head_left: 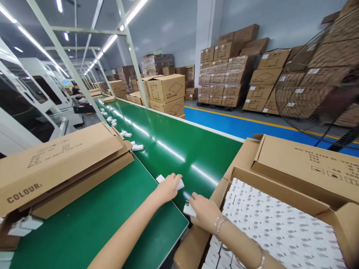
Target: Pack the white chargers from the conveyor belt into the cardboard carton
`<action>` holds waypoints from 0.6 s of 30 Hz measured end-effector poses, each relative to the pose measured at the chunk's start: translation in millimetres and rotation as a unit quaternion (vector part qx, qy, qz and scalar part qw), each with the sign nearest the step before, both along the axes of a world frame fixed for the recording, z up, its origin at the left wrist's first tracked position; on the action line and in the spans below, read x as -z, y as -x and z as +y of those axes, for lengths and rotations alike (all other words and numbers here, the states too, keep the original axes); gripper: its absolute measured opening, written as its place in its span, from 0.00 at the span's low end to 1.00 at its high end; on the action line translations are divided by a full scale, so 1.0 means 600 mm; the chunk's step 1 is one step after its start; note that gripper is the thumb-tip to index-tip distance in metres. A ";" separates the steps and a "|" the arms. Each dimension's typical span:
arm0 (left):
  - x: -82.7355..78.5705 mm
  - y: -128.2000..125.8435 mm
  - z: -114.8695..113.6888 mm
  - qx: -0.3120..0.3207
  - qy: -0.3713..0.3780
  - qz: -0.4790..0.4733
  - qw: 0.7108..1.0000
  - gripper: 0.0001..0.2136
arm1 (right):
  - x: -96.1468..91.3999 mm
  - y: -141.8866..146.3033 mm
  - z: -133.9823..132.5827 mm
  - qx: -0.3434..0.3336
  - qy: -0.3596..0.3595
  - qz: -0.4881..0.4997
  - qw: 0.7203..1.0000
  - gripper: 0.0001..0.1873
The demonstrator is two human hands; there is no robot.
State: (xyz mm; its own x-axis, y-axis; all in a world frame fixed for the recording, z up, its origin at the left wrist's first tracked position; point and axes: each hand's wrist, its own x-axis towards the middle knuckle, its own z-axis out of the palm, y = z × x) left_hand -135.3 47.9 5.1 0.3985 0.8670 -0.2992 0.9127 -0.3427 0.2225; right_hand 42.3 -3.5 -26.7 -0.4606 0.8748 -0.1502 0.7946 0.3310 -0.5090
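My left hand [168, 189] is over the near edge of the green belt, its fingers closed around a white plug adapter [180, 184]. Another white piece with metal pins [160, 179] shows at the far side of that hand; whether it is gripped too I cannot tell. Beside the open carton, my right hand [204, 212] pinches a white plug adapter [189, 210] with its pins pointing up. Under my right forearm, the carton [280, 194] holds tight rows of white adapters [277, 224] with grey printing. Several loose adapters [137, 147] lie farther up the belt's left edge.
A green conveyor belt [168, 130] runs away from me. On the green side table [92, 209] at left stands a carton [61, 160] with white pieces by it. Stacked boxes [165, 89] stand beyond the belt, and a large fan [311, 86] is at right. Another person [75, 89] sits far off.
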 end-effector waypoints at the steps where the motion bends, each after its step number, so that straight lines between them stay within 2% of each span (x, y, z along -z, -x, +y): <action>1: -0.006 0.011 0.003 -0.013 -0.006 -0.009 1.000 0.27 | -0.003 -0.012 0.005 0.013 0.017 0.037 0.999 0.11; 4: -0.013 0.035 0.008 -0.048 -0.013 -0.023 0.999 0.26 | -0.010 -0.044 0.015 0.050 0.085 0.173 0.980 0.13; 9: -0.003 0.034 0.011 -0.058 -0.010 -0.042 0.997 0.25 | -0.017 -0.064 0.010 0.098 0.197 0.362 0.906 0.18; 13: -0.003 0.024 0.015 -0.051 -0.004 -0.039 0.998 0.20 | -0.035 -0.065 0.001 0.144 0.268 0.436 0.847 0.25; 18: -0.007 0.007 0.006 -0.069 0.002 -0.015 0.997 0.22 | -0.049 -0.074 0.003 0.187 0.325 0.495 0.783 0.22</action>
